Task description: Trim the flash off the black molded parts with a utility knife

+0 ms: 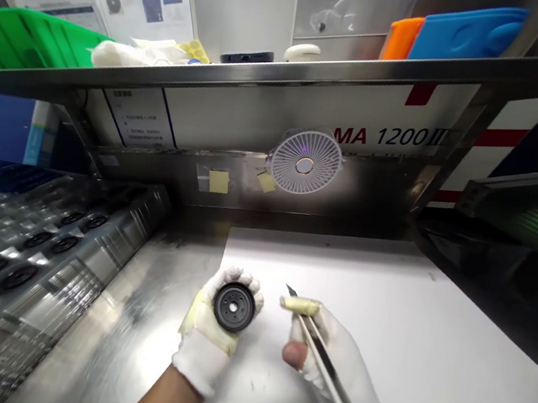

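My left hand [206, 330], in a white glove with yellow tape, has its fingers curled around a round black plastic part [234, 307]. The part faces up, showing a pale centre hole and several small holes around it. To the right of it, my right hand [345, 368], also gloved and with yellow tape on a finger, grips a slim craft knife [330, 372]. The knife's dark pointed blade tip reaches up and left past the taped finger, apart from the black part. The bare thumb tip shows beside the handle.
Stacked clear trays [83, 261] with several black round parts stand at left. A white sheet [387, 293] covers part of the metal bench [132, 302]. A small round fan [306, 164] hangs under the metal shelf [217, 76], which holds a green bin [30, 41].
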{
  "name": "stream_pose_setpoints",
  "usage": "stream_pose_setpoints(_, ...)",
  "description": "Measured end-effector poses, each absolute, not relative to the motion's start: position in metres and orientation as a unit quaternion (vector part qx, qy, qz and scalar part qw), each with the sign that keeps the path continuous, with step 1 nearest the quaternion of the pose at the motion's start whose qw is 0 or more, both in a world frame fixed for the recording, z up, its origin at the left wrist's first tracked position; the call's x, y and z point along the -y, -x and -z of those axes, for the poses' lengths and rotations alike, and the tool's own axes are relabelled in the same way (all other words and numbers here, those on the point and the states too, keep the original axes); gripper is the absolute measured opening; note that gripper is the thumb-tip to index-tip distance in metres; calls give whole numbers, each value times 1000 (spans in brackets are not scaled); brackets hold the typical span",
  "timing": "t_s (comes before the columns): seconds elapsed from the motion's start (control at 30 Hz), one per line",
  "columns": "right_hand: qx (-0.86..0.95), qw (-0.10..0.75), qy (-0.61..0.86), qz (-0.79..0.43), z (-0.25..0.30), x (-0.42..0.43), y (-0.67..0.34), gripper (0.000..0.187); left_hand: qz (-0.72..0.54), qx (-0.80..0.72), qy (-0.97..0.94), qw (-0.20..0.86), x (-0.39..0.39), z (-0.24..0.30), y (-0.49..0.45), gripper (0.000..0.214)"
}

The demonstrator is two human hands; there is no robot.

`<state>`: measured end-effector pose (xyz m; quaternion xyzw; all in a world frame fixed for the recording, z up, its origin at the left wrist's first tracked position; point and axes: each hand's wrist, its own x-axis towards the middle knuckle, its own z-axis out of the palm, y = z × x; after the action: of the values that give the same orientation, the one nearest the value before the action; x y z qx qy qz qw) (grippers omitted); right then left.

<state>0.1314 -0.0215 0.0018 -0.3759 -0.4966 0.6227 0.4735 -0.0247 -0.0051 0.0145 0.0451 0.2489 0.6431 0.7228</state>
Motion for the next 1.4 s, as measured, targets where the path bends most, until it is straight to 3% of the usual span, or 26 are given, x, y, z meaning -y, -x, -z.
stream_pose_setpoints(0.17, 478, 482, 420, -603, 7, 34, -132, 29, -663, -220, -60, 713, 14, -17, 17, 4)
stream_pose_setpoints(0.33, 427, 522, 369, -640, 12, 30, -131, 29, -668, -220, -47, 710, 18, -21, 13, 6)
stream_pose_setpoints(0.57, 375, 389, 175, -823, 13, 40, -114, 22, -680, -259, -14, 686, 16, -8, 9, 13)
stream_pose_setpoints(0.7, 347, 402, 163, -832, 15, 40, -109, 20, -633, -261, -20, 729, 23, -5, 8, 30)
stream_pose_setpoints(1.1, 334, 430, 225, -808, 13, 32, -114, 30, -613, -216, 13, 760, 12, 1, 6, 5)
stream_pose_setpoints(1.3, 324, 448, 252, -794, 8, 29, -120, 25, -575, -287, -8, 766, 19, -4, 7, 22)
stream_pose_setpoints(1.4, 341, 461, 251, -780, 3, 28, -123, 20, -619, -304, 10, 724, 14, -5, 12, 16)
